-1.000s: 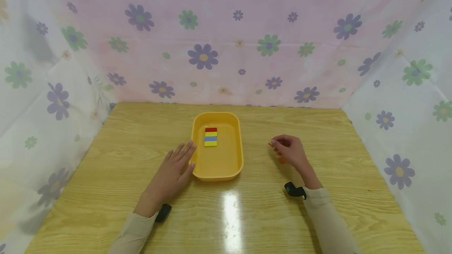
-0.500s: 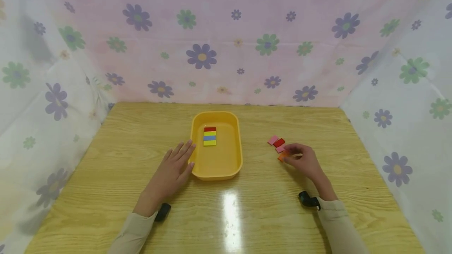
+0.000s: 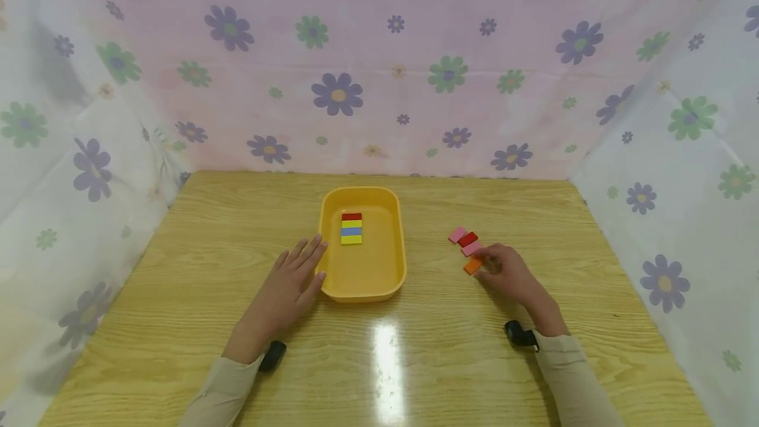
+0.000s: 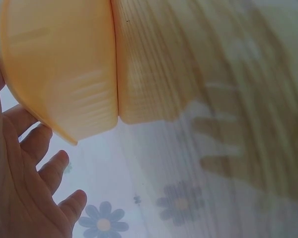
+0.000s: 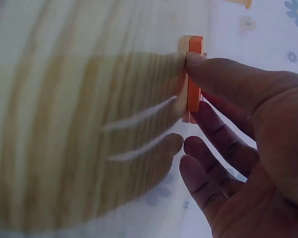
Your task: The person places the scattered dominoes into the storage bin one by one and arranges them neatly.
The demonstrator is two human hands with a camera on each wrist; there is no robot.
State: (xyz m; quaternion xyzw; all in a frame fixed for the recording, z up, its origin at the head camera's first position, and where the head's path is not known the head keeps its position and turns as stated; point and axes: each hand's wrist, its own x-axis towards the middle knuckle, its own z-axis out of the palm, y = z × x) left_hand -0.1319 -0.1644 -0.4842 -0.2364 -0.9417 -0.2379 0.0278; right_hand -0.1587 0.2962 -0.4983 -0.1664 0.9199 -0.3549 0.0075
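My left hand point(image 3: 288, 287) rests with extended fingers against the left side of a yellow tray point(image 3: 404, 259); the left wrist view shows the fingertips at the tray's rim point(image 4: 37, 116). On the right, my right hand point(image 3: 511, 275) pinches an orange tile point(image 3: 472, 265) by its edges, thumb on the near side. In the right wrist view the orange tile point(image 5: 195, 74) lies flat at tabletop level. Just beyond it are a pink tile point(image 3: 471, 249), a red tile point(image 3: 468, 239) and another pink tile point(image 3: 457, 234).
Inside the tray, a red tile point(image 3: 352, 216), a yellow tile point(image 3: 352, 223), a blue tile point(image 3: 351, 232) and a second yellow tile point(image 3: 351, 240) form a column. A flowered cloth point(image 3: 385, 111) surrounds the wooden table point(image 3: 237, 203) at the back and sides.
My right hand has moved right and nearer, from the far end of the loose tiles to the orange one, uncovering the pink and red tiles. My left hand stays at the tray.
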